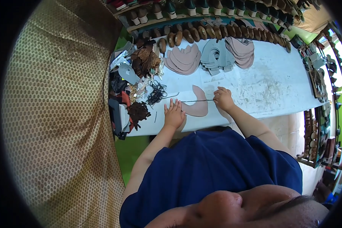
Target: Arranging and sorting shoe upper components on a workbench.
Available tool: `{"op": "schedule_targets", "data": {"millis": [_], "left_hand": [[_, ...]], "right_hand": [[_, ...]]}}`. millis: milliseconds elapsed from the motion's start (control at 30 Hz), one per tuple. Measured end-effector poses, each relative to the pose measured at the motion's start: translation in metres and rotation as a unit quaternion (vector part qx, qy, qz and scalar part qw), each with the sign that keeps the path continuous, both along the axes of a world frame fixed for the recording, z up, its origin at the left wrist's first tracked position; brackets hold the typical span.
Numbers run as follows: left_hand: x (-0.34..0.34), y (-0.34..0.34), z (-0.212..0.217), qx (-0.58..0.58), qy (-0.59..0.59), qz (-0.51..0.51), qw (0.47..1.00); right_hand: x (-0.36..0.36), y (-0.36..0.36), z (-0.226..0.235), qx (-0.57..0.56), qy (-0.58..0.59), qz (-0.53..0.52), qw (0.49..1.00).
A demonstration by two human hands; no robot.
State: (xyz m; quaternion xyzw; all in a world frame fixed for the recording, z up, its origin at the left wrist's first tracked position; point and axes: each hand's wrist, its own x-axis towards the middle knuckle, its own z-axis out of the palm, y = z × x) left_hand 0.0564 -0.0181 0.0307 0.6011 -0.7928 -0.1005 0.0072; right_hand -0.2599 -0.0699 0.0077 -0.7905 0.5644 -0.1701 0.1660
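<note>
A thin dark cord point(195, 101) runs nearly straight across a pale pink curved cut piece point(199, 109) that lies on the white table. My right hand point(224, 99) is closed in a pinch at the cord's right end, just beyond the pink piece. Fingers stretched out, my left hand point(174, 116) lies flat by the piece's left edge, its fingertips next to the cord. Whether they press on the cord is hard to tell. Left of that hand is a tangle of black cord point(155, 93), and a short loose strand point(155, 117) lies nearer me.
Behind my hands lie stacks of pink cut pieces point(183, 62), grey pieces point(216, 57) and more pink pieces point(241, 53). Shoe lasts point(224, 32) line the table's far edge beneath shelved shoes. Brown scraps point(138, 111) crowd the left end, near a patterned curtain point(64, 114).
</note>
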Motion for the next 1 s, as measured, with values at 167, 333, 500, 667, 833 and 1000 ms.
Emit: {"op": "schedule_targets", "data": {"millis": [167, 333, 500, 667, 833, 1000], "left_hand": [[-0.004, -0.004, 0.000, 0.045, -0.021, 0.021, 0.999], [-0.005, -0.001, -0.002, 0.040, -0.035, 0.029, 0.998], [-0.005, -0.001, 0.007, 0.060, -0.041, 0.030, 0.997], [-0.004, -0.001, 0.004, 0.043, -0.042, 0.027, 0.998], [-0.003, -0.003, 0.006, 0.035, -0.070, 0.011, 0.997], [-0.001, -0.001, 0.008, 0.029, -0.083, 0.008, 0.996]], "right_hand": [[0.000, 0.000, -0.012, -0.116, 0.055, 0.074, 0.989], [0.004, 0.011, 0.021, -0.083, 0.029, 0.083, 0.993], [0.015, 0.034, 0.055, -0.056, 0.006, 0.097, 0.994], [0.028, 0.055, 0.053, -0.011, 0.023, 0.113, 0.993], [0.031, 0.062, 0.014, -0.034, 0.044, 0.114, 0.992], [0.027, 0.070, 0.013, -0.002, 0.029, 0.099, 0.995]]}}
